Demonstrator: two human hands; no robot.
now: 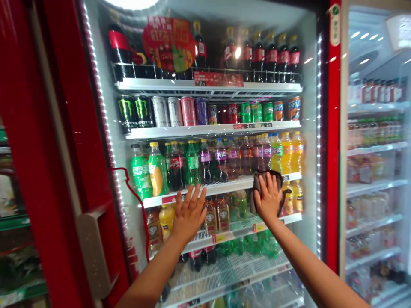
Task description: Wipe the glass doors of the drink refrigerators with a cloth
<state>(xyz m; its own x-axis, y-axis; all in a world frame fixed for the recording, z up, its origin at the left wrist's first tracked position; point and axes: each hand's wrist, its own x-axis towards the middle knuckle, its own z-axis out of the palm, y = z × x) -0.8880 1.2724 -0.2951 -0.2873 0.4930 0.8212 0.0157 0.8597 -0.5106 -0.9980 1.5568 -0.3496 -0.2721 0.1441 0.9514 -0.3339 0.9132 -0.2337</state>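
Both my arms reach toward the glass door [231,169] of a red-framed drinks fridge. On its right part, my right hand [269,196] presses a dark grey-brown cloth [258,202] against the pane, fingers spread over it. My left hand [189,209] is stretched out with fingers apart and holds nothing; its palm faces the glass, and whether it touches the pane I cannot tell. Behind the glass, near my left hand, are green bottles [193,164] and brown-labelled bottles [222,214]. Yellow and orange drink bottles [286,152] stand behind and above the cloth.
A grey handle [96,256] sticks out from the red frame [334,128] at lower left. Cans [188,111] and cola bottles [258,53] fill upper shelves. Another fridge [375,147] stands at the right, and a shelf unit [16,226] shows at the left.
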